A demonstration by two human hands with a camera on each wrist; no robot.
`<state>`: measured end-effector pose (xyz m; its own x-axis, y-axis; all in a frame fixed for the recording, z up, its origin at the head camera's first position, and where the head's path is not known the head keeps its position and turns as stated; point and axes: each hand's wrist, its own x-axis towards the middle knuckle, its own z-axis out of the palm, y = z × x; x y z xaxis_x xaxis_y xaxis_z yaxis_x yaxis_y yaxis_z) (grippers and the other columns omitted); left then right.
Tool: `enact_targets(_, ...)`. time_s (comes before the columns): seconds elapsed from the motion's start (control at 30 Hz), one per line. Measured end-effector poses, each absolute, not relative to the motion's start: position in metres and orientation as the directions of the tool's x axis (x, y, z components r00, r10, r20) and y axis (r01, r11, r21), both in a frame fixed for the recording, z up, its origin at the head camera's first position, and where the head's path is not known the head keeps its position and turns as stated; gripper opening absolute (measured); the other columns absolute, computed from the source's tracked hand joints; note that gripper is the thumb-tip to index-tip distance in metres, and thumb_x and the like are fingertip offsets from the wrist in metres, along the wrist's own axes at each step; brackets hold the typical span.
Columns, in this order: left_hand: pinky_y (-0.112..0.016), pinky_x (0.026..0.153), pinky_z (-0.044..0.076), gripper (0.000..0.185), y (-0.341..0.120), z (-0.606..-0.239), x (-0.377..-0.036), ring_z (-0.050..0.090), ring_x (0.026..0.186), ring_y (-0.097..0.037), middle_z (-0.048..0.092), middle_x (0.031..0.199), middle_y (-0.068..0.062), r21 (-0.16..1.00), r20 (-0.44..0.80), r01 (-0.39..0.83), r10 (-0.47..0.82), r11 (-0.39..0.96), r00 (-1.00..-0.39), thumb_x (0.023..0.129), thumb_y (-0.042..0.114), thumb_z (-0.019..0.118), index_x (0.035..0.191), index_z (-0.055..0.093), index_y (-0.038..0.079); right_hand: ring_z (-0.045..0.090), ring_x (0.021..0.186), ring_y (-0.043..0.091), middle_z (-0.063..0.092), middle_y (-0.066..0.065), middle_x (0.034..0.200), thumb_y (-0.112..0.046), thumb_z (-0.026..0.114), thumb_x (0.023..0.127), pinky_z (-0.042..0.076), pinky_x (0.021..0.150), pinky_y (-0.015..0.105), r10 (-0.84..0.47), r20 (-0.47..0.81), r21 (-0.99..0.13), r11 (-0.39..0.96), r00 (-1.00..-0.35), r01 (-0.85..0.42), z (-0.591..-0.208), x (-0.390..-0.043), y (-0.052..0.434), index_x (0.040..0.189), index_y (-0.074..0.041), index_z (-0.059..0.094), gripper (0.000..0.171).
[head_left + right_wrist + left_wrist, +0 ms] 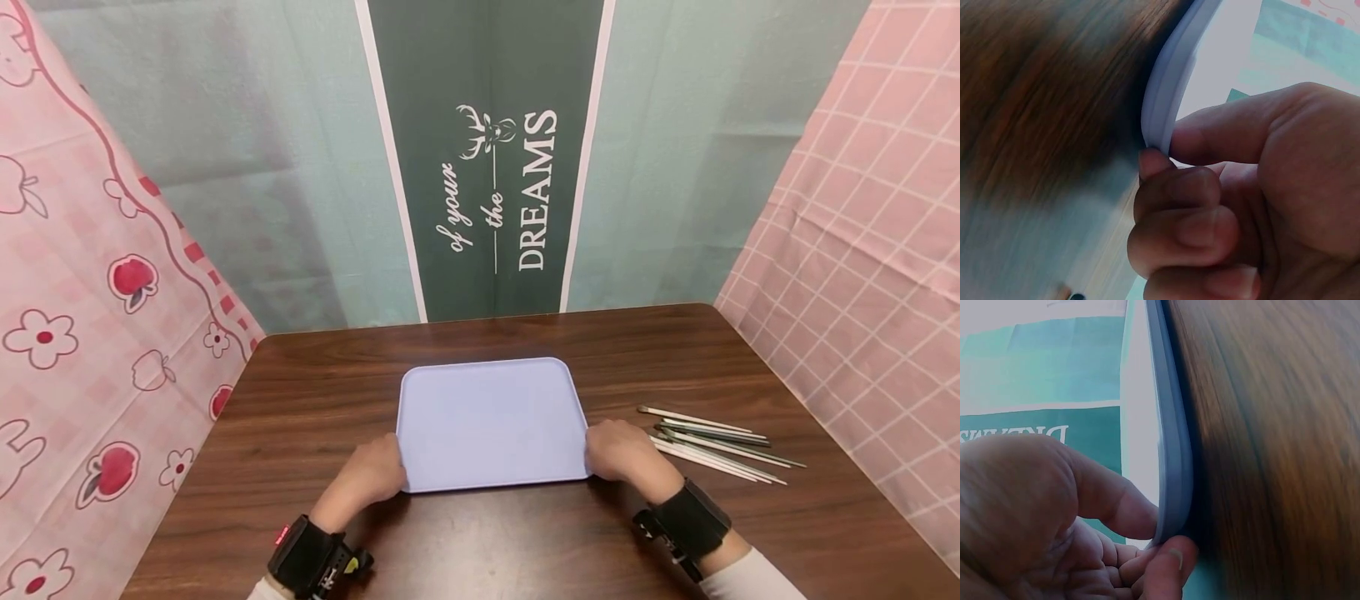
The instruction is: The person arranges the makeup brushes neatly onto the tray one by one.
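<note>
Both hands are gripping the lavender tray (491, 417) at lower centre: left hand (367, 477) pinching its left edge, right hand (622, 454) its right. Tray is lying flat on the tabletop (315, 400), being positioned; next move likely calls for level, even handling. Slim brushes (712, 446) are lying just right.

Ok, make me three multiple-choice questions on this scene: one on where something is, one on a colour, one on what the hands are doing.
1. Where do the thin sticks lie?
A. on the tray
B. on the table, right of the tray
C. left of the tray
2. What colour is the tray?
A. pale lilac-blue
B. red
C. black
3. How are the hands placed?
A. both flat on the table
B. both pinch the tray's edges
C. one holds a stick

B: they lie beside the right hand.
A: head view.
B: left hand too.
</note>
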<state>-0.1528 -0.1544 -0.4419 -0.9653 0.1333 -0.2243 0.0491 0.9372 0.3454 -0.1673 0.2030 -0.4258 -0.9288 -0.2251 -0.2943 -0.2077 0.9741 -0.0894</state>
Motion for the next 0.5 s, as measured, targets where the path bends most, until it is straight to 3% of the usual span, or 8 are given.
enact_targets(0.5, -0.039, 0.059, 0.045, 0.032, -0.141, -0.443, -0.15, 0.052, 0.069, -0.027, 0.055, 0.084, -0.015, 0.389, -0.232, 0.046, 0.146, 0.92, -0.962, 0.083, 0.003, 0.062, 0.11, 0.057, -0.014, 0.055, 0.069, 0.026, 0.065, 0.014, 0.081, -0.012, 0.058, 0.089, 0.047, 0.059, 0.044, -0.215, -0.289, -0.085, 0.976, -0.933, -0.199, -0.428, -0.165, 0.22, 0.07, -0.008, 0.059, 0.019)
